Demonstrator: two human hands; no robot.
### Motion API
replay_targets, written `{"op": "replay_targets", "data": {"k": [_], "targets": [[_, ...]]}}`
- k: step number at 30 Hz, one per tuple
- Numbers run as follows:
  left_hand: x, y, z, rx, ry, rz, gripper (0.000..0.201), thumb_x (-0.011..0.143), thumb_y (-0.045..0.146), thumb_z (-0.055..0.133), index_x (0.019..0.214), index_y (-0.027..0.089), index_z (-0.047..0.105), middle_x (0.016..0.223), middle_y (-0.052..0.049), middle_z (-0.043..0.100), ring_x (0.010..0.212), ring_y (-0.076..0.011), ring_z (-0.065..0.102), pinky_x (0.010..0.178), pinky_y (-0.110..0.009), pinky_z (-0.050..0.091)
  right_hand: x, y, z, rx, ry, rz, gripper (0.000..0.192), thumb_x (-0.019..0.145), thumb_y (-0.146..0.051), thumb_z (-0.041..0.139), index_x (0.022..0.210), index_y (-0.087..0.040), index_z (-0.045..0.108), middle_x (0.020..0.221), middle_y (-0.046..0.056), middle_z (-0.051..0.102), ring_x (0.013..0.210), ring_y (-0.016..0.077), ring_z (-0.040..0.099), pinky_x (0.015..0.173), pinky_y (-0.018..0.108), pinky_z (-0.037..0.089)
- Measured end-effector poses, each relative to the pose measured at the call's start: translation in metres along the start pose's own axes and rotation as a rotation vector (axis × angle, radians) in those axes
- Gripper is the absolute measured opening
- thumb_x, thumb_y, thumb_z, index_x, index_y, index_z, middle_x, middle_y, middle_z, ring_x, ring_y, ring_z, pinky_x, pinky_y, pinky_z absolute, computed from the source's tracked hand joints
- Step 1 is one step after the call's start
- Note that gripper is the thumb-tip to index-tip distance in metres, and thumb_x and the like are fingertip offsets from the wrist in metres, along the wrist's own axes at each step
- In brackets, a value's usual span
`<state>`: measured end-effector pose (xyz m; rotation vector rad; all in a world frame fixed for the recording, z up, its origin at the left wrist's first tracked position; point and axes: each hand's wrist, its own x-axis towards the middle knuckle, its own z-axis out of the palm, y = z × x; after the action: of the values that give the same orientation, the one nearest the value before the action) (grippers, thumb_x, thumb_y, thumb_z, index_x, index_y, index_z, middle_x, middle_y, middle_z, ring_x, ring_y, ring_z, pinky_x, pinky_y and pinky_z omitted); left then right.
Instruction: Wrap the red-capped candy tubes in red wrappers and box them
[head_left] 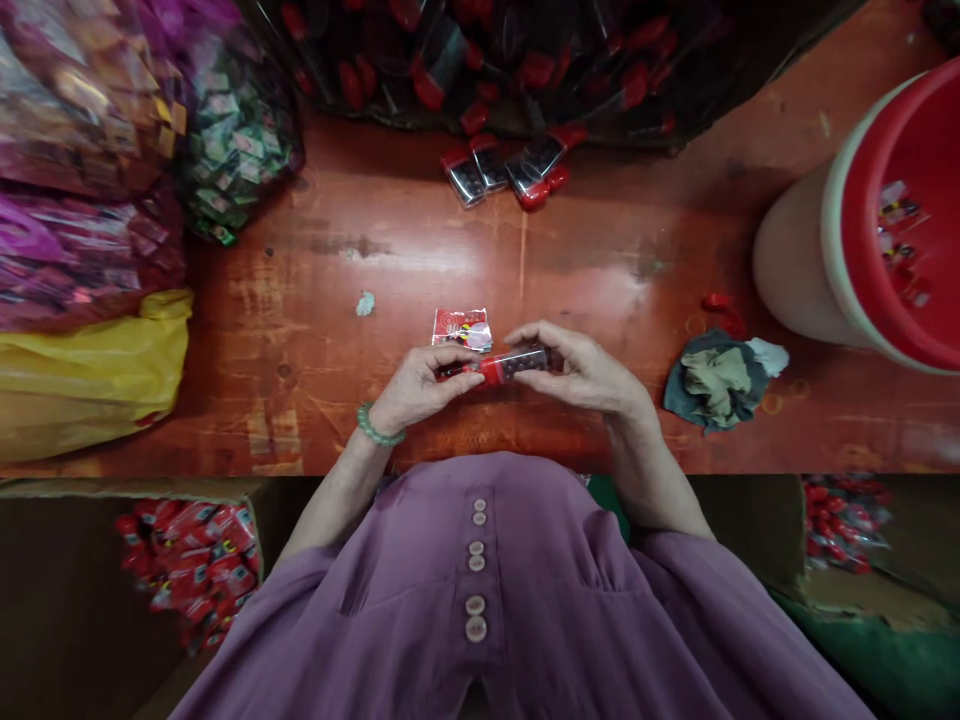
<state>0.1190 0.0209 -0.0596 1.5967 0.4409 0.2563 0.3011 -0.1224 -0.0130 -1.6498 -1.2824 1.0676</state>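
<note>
Between my two hands lies a small clear container with a red end and dark contents (pixel 523 362), held level over the table. My left hand (pixel 429 383), with a green bead bracelet (pixel 379 426) at its wrist, pinches the red end. The thumb and fingers of my right hand (pixel 581 368) close round the clear end. Just beyond my left fingers a red printed packet (pixel 462 328) rests on the table; its near edge is partly hidden.
Several similar containers (pixel 531 178) lie before a large box (pixel 525 115) of them. Filled bags (pixel 240 150) and a yellow bag (pixel 97 375) stand left. At right are a crumpled cloth (pixel 716 380) and a red-rimmed bucket (pixel 862 250). Cartons of red packets (pixel 202 560) sit below the table edge.
</note>
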Motion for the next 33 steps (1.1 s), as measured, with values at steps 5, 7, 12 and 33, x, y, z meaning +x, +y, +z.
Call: {"op": "replay_targets", "data": {"k": [5, 7, 12, 33], "targets": [[0.001, 0.005, -0.005, -0.025, -0.058, -0.021, 0.019, 0.081, 0.034, 0.071, 0.090, 0.018, 0.077, 0.085, -0.005, 0.077, 0.076, -0.0160, 0.067, 0.072, -0.028, 0.053, 0.009, -0.002, 0.005, -0.130, -0.072, -0.077, 0.024, 0.089, -0.018, 0.059, 0.111, -0.020, 0.066, 0.099, 0.005, 0.069, 0.084, 0.0159, 0.063, 0.078, 0.030, 0.051], [0.001, 0.005, -0.006, -0.030, -0.079, -0.029, 0.017, 0.081, 0.033, 0.071, 0.090, 0.019, 0.077, 0.087, -0.005, 0.077, 0.078, -0.0166, 0.067, 0.075, -0.029, 0.054, 0.012, -0.004, 0.006, -0.146, -0.118, -0.096, 0.026, 0.090, -0.018, 0.057, 0.113, -0.020, 0.067, 0.102, 0.006, 0.070, 0.086, 0.0171, 0.064, 0.080, 0.032, 0.051], [0.007, 0.007, -0.004, -0.030, -0.095, -0.052, 0.017, 0.079, 0.031, 0.072, 0.087, 0.017, 0.078, 0.081, -0.004, 0.076, 0.073, -0.0155, 0.066, 0.071, -0.027, 0.052, 0.020, -0.009, 0.003, -0.201, -0.186, -0.101, 0.027, 0.089, -0.016, 0.056, 0.113, -0.019, 0.068, 0.102, 0.007, 0.069, 0.090, 0.0186, 0.064, 0.083, 0.034, 0.052], [-0.006, -0.007, 0.032, -0.762, 0.481, -0.269, 0.034, 0.064, 0.045, 0.088, 0.080, 0.018, 0.072, 0.076, -0.001, 0.074, 0.065, -0.0104, 0.064, 0.065, -0.025, 0.054, 0.023, 0.006, 0.049, 0.094, 0.180, -0.013, 0.035, 0.095, -0.030, 0.056, 0.129, -0.023, 0.061, 0.108, 0.007, 0.065, 0.082, 0.0157, 0.063, 0.077, 0.034, 0.057]]}}
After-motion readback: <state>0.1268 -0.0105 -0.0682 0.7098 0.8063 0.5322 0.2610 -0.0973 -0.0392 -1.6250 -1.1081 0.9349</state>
